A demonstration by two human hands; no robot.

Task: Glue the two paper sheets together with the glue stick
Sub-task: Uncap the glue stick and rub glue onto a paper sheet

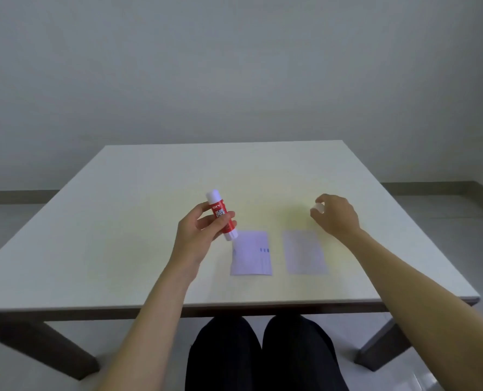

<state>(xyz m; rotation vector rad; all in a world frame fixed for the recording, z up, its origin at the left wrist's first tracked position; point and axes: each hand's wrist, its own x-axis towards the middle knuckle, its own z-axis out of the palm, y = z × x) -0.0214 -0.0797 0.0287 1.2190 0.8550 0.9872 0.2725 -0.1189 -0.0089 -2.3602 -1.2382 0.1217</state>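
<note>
My left hand (198,230) holds a red and white glue stick (221,214) tilted above the table, just left of and above the left paper sheet. Between the fingertips of my right hand (337,217) is a small white cap (318,207), held a little above the table beyond the right sheet. Two small pale sheets lie flat side by side near the front of the table: the left paper sheet (252,253) has a few blue marks, and the right paper sheet (305,252) looks plain. A narrow gap separates them.
The white table (121,221) is square, with its front edge just above my knees (262,354). A plain wall stands behind its far edge, and the floor shows on both sides.
</note>
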